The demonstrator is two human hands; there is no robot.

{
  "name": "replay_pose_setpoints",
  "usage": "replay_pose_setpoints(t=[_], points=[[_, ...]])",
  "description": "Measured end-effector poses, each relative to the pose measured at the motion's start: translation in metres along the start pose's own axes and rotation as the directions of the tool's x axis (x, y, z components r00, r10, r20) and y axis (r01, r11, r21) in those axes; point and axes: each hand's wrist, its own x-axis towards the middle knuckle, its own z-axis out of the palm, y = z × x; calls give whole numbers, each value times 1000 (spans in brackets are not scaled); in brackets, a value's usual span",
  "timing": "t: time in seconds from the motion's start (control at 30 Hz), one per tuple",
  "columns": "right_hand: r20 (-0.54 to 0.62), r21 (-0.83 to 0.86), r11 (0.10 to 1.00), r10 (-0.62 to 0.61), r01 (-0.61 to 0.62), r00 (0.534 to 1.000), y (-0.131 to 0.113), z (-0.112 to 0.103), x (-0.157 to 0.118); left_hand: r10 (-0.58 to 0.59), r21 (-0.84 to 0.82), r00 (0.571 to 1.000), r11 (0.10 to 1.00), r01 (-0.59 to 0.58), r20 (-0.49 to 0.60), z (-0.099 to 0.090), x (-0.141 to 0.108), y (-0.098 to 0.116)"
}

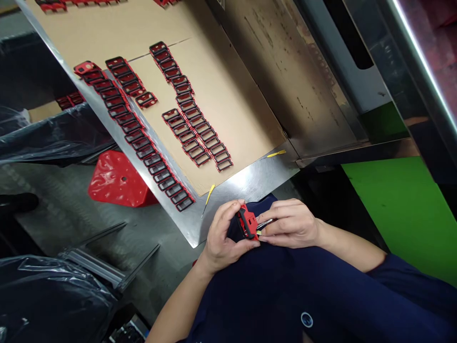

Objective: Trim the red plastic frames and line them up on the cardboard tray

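Observation:
My left hand [224, 236] is closed round a red and black plastic frame part [249, 222], its thumb under the lower edge and its fingers on the upper end. Close on the other side, my right hand [291, 224] pinches a slim tool with a silvery metal tip [264, 223]. The tip meets the red side of the part, or lies just beside it. A small yellow-green bit shows by the right fingertips; whether it belongs to the tool I cannot tell. Both hands are in front of my dark blue clothing, below the table's near edge.
Rows of similar red and black frames [203, 128] lie on cardboard [246, 119] over a metal table [246, 183]. Two yellow-handled picks [210, 194] rest near its edge. A red stool [117, 178] stands left; a metal machine wall [285, 62] rises right.

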Motion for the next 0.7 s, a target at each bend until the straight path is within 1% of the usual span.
replay_pose_setpoints(t=[0.1,0.23,0.3,0.43,0.57,0.7], points=[[24,11,1000,9,-10,1000,0,-1,0,7,52,1000,999,-8,8,-2,3,2],[83,25,1000,13,-15,996,-3,-5,2,22,133,999,991,-26,33,-5,6,6],[106,24,1000,3,-6,994,-5,-6,3,32,156,999,987,-38,43,-6,7,8],[131,5,1000,-3,3,991,-7,-7,4,15,186,999,982,-24,48,-8,7,10],[120,0,1000,-10,10,993,-6,-5,4,3,188,1000,982,-7,23,-9,5,10],[96,-19,1000,-8,10,995,-10,-2,5,-14,152,999,988,19,-36,-8,2,5]])
